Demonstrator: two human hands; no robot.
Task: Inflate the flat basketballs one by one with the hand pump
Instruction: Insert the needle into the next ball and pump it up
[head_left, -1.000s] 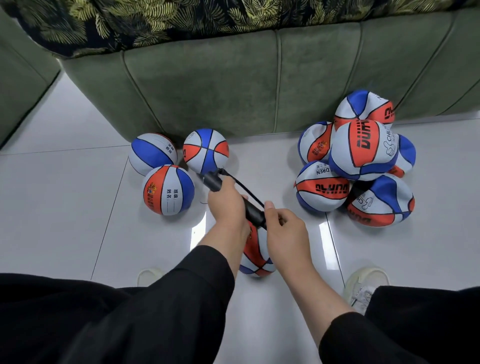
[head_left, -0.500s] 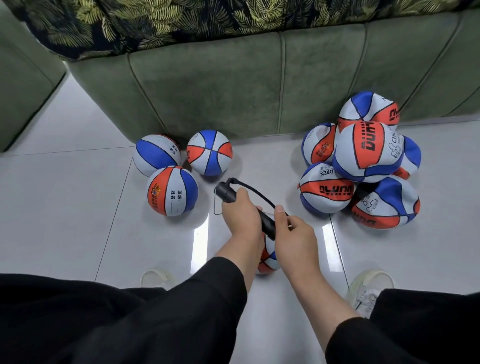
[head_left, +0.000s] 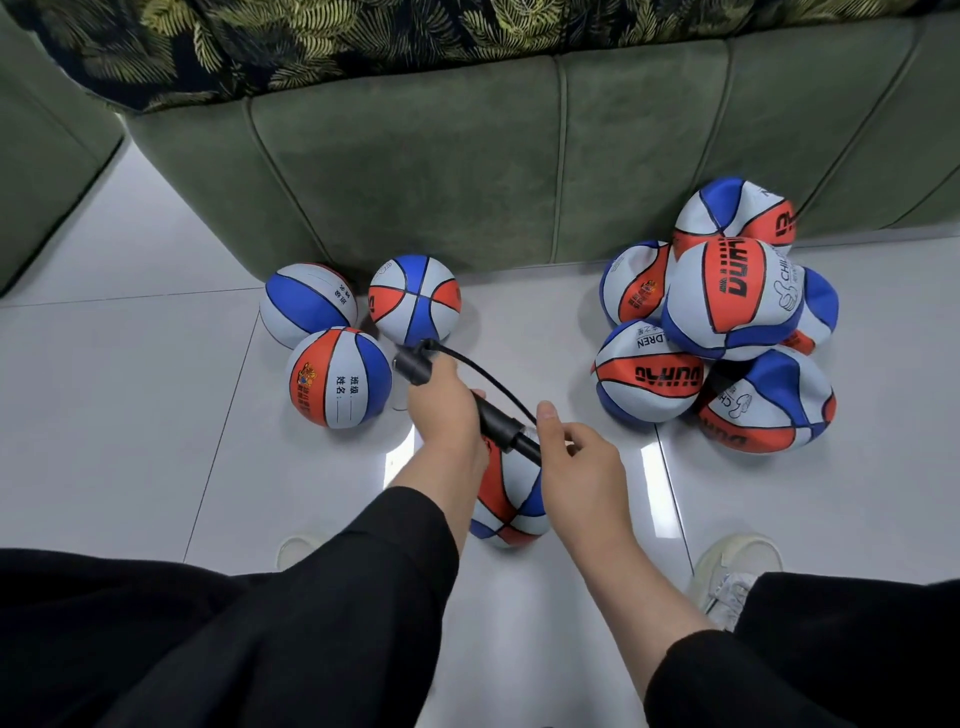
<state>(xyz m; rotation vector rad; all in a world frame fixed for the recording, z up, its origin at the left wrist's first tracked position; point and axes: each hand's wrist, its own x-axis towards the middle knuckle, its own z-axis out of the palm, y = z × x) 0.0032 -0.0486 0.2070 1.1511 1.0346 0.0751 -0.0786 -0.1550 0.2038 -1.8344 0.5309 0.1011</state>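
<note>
A black hand pump (head_left: 497, 420) lies slanted across the middle of the view, with a thin black hose (head_left: 485, 371) looping off its far end. My left hand (head_left: 445, 410) grips the pump's barrel. My right hand (head_left: 579, 462) grips the handle end. Below both hands sits a red, white and blue basketball (head_left: 511, 501) on the floor, partly hidden by them. Where the hose meets the ball is out of sight. A heap of several dented, flat basketballs (head_left: 727, 306) lies to the right.
Three round basketballs (head_left: 337, 376) stand at the left by the green sofa (head_left: 467, 156), which runs across the back. My feet in pale shoes (head_left: 737, 566) rest on the white tiled floor (head_left: 130, 415).
The pump's two ends have drawn apart and back between the frames, and my right hand sits slightly further from my left now. The ball under my hands shows more of itself.
</note>
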